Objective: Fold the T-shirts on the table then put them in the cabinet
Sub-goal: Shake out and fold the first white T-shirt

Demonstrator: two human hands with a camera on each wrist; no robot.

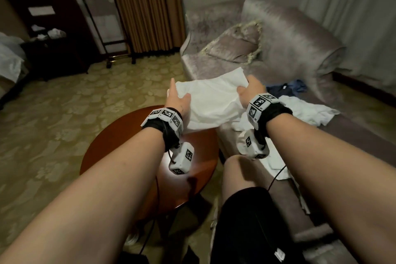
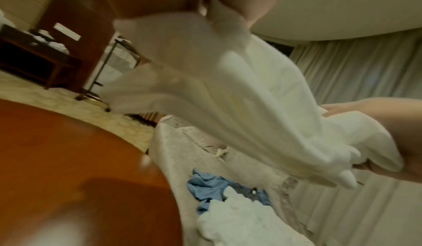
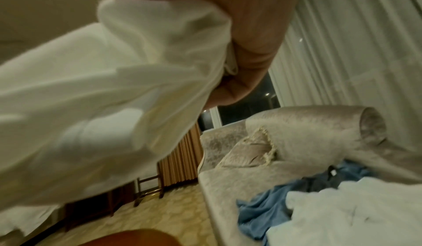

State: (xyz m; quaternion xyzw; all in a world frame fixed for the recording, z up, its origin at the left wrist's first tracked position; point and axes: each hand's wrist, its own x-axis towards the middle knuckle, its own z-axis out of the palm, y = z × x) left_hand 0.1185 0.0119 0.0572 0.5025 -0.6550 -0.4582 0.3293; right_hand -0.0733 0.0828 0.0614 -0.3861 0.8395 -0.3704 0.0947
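- I've got the white cotton T-shirt up in air, above round red-brown wooden table.
- L hand & R hand each pinching one side of it.

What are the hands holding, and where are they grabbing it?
Both hands hold one white T-shirt up above the round table. The left hand grips its left edge, and the right hand grips its right edge.

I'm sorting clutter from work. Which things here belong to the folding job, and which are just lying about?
Job:
white T-shirt, held by left hand and right hand
round wooden table
white garments
blue garment

Lying about:
fringed cushion
sofa
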